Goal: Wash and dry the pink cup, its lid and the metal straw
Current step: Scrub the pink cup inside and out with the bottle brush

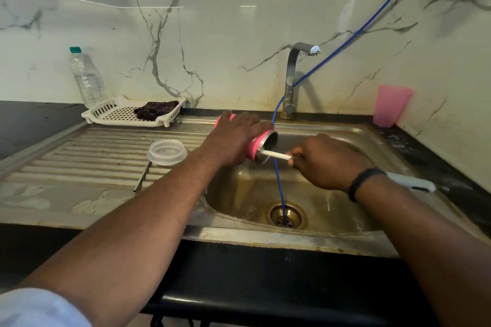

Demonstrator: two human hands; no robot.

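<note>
My left hand (233, 138) grips the pink cup (261, 145), held on its side over the left rim of the sink basin (332, 210), its steel mouth facing right. My right hand (326, 162) grips the white handle of a brush (276, 155) whose far end is inside the cup's mouth, hidden. The clear lid (166, 152) lies on the ribbed drainboard (87, 156) to the left. The metal straw (142, 176) lies beside it, running toward the front edge.
The steel tap (292, 79) stands behind the basin, with a blue hose (280, 188) running down into the drain. A white rack (106, 111) with a dark cloth (155, 109) and a water bottle (86, 77) stand back left. A pink tumbler (389, 106) stands back right; a white object (411, 182) lies behind my right wrist.
</note>
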